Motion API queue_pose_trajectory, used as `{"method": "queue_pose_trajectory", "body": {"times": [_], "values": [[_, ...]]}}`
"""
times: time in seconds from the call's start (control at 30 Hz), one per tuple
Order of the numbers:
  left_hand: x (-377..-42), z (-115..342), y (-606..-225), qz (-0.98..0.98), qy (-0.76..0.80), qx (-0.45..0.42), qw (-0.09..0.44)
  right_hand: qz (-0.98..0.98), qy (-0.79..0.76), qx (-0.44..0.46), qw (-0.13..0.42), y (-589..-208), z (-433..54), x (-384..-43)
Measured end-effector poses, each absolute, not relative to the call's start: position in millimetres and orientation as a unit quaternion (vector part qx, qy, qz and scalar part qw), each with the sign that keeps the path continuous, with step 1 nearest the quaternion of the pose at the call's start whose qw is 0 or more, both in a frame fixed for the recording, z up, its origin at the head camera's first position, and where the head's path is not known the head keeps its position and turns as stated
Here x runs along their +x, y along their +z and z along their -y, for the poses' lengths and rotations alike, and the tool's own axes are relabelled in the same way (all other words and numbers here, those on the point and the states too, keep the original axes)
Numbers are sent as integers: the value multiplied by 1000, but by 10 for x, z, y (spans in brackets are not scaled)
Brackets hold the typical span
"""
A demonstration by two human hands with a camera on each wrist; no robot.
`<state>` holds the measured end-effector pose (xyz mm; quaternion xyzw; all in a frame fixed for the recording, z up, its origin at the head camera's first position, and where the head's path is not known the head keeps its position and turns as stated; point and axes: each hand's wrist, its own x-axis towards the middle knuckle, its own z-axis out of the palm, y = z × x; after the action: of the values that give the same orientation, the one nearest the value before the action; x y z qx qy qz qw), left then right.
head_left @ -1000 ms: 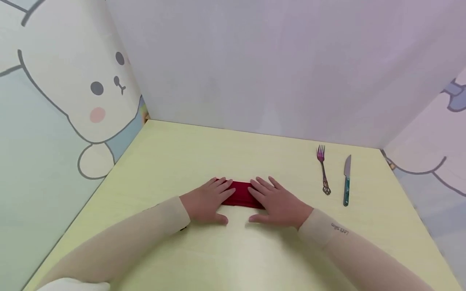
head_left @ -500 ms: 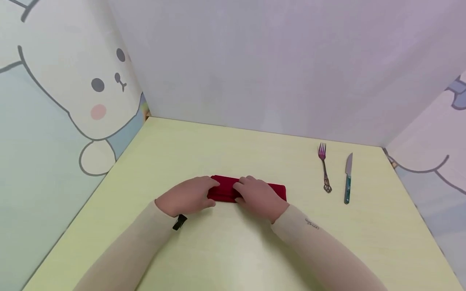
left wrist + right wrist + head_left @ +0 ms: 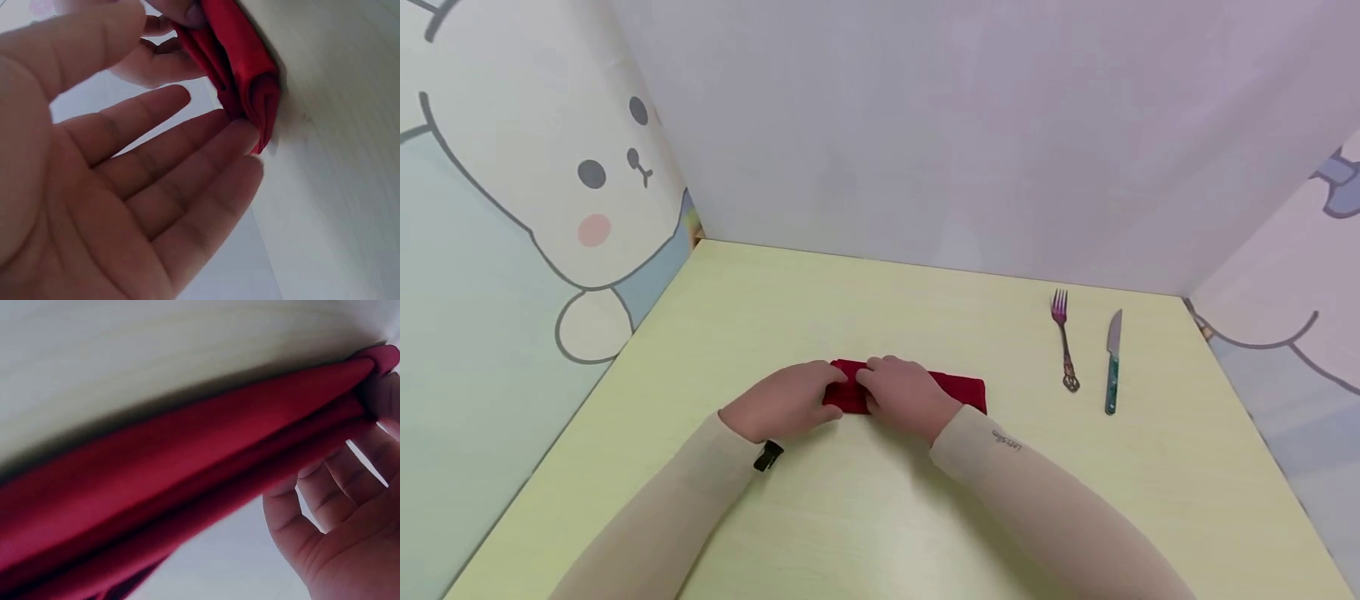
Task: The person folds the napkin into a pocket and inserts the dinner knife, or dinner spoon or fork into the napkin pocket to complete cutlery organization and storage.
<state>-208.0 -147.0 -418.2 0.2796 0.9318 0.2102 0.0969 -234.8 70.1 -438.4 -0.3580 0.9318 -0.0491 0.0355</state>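
Observation:
A folded red cloth napkin (image 3: pixel 958 388) lies lengthwise across the table. My right hand (image 3: pixel 910 396) arches over its left half, fingers at the far edge and thumb at the near edge, pinching it. The right wrist view shows those fingers (image 3: pixel 325 487) against the long layered folds of the napkin (image 3: pixel 187 469). Around the napkin's left end is my left hand (image 3: pixel 782 402), thumb and fingers spread apart. Seen from the left wrist, its fingers (image 3: pixel 187 181) are nearly straight, with fingertips right at the napkin's folded end (image 3: pixel 250 69).
To the right on the pale yellow table (image 3: pixel 880 508) lie a fork (image 3: pixel 1064 342) and a knife with a green handle (image 3: pixel 1113 367), side by side. A grey-white wall (image 3: pixel 880 142) borders the back, and patterned panels stand at both sides.
Both hands lay flat on the napkin's ends. The left hand has slid to the left end and turned on its side. The right has moved left along the napkin and curled onto it.

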Motion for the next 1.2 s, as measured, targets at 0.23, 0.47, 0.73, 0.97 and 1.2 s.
{"method": "queue_pose_trajectory", "body": {"times": [0.23, 0.47, 0.73, 0.97, 1.2], "values": [[-2080, 1396, -4159, -919, 209, 327, 72, -926, -149, -333, 93, -4375, -758, -2454], [-2136, 1334, -4251, -907, 84, 412, 38, -915, -221, -305, 146, -4366, -850, -2584], [-2241, 1247, -4311, -894, -19, 447, 11, -910, -269, -252, 188, -4353, -1011, -2608], [-2290, 1271, -4304, -902, -14, 430, 11, -896, -223, -329, 198, -4378, -1090, -2446], [-2300, 1310, -4269, -915, 33, 401, 21, -900, -83, -400, 154, -4380, -1095, -2285]]}}
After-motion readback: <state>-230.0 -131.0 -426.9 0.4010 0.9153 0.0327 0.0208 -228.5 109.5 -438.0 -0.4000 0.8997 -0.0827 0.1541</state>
